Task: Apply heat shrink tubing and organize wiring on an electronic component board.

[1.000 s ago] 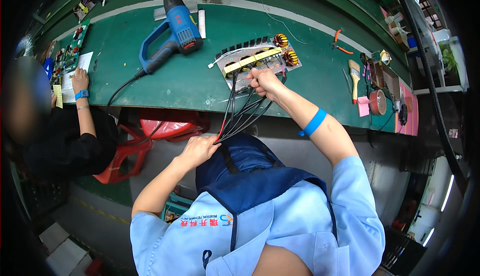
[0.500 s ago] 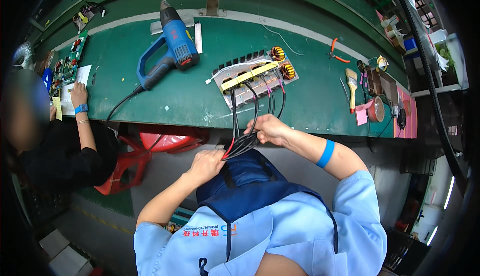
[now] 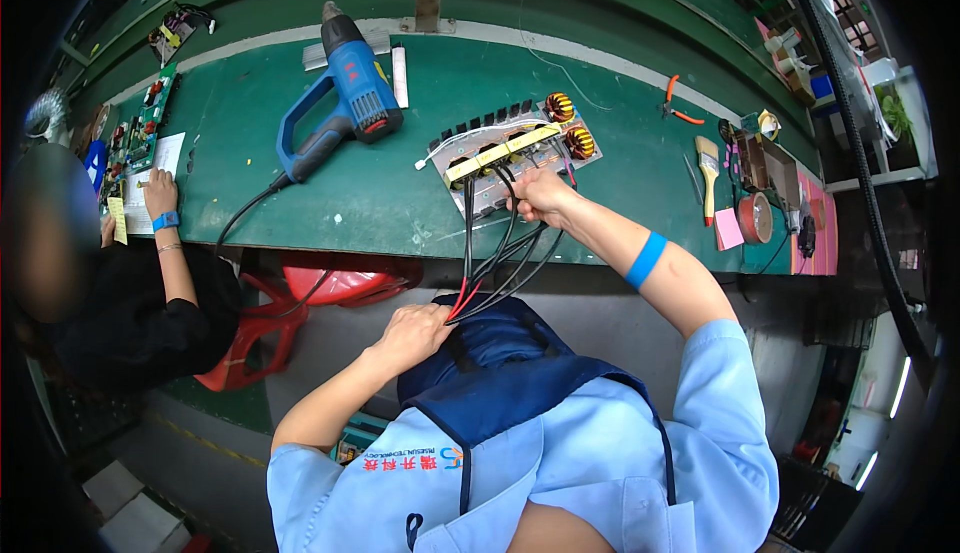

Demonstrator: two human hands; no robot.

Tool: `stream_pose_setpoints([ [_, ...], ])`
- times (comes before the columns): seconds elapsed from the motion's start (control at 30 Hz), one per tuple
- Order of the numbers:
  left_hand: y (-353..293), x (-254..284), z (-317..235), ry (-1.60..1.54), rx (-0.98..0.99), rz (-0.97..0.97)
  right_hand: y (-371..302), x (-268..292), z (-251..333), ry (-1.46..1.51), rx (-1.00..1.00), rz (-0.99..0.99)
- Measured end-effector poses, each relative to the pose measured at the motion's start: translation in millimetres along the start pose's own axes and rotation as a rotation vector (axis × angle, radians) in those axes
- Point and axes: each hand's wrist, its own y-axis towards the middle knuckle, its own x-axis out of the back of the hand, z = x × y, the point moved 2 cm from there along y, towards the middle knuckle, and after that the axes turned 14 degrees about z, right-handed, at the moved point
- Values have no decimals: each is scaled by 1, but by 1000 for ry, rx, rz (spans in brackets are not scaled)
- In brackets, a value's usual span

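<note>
A circuit board (image 3: 490, 196) with a yellow-taped bar and two copper-wound coils (image 3: 579, 143) lies near the bench's front edge. Several black wires (image 3: 470, 228), with red ones among them, run from it over the edge towards my lap. My left hand (image 3: 415, 336) is closed round the gathered lower ends of these wires. Right at the board, my right hand (image 3: 543, 198) has its fingers curled round some wires close to where they leave it. A thin white cable (image 3: 440, 151) lies along the board's far side.
On the green bench (image 3: 240, 143) lies a blue heat gun (image 3: 355, 93), left of the board. To the right are orange-handled pliers (image 3: 680, 103), a brush (image 3: 708, 178) and a tape roll (image 3: 755, 218). At far left a co-worker's hand (image 3: 160, 193) rests by another board; a red stool (image 3: 345, 283) stands below.
My right hand has moved up along the wires from below the bench edge to the board. My left hand stays on the lower ends, and the wires now spread apart between the hands.
</note>
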Motion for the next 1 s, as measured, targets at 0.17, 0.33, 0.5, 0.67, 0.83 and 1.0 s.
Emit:
stream_pose_setpoints([
  [0.17,-9,-7,6,-28,130,40,-29,-20,-3,172,7,56],
  [0.33,-10,-6,4,-49,199,4,-70,19,-11,-10,267,-94],
  [0.5,-3,-12,3,-125,62,-56,-71,0,-44,-272,22,13],
  [0.67,4,-14,-1,-111,-13,-76,-72,18,-37,141,94,-148],
  [0.83,6,-16,-1,-91,-25,-61,-71,28,-8,-485,435,-433],
  [1.0,2,-16,-1,-59,8,-86,-51,30,-13,-473,-6,-124],
])
